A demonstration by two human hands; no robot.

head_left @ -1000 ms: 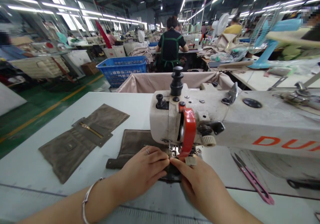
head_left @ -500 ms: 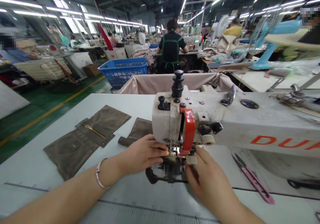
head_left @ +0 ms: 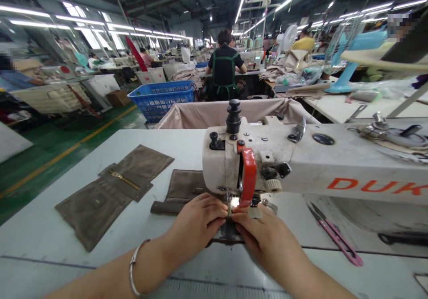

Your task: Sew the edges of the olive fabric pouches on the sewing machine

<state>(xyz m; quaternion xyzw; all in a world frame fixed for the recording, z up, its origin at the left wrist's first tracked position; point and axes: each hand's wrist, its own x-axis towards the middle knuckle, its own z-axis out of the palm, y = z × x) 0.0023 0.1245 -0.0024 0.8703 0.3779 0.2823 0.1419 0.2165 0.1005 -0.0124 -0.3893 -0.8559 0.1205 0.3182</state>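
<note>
A white sewing machine [head_left: 301, 165] with a red guard [head_left: 248, 178] stands on the grey table [head_left: 40, 245]. A brown fabric piece [head_left: 182, 192] lies under its needle. My left hand [head_left: 195, 227], with a bracelet on the wrist, presses the fabric just left of the needle. From the right, my right hand [head_left: 264, 236] pinches the same fabric at the presser foot. The fingertips of both hands nearly touch below the needle.
Flat brown panels with a gold zipper [head_left: 110, 187] lie to the left. Pink thread snips [head_left: 334, 234] rest to the right. A cloth-lined bin [head_left: 200, 112] and a blue basket [head_left: 163, 96] stand behind the table. A person in black [head_left: 225, 69] works further back.
The fabric has shifted back under the needle, and both hands have drawn together at the presser foot. The view moved slightly.
</note>
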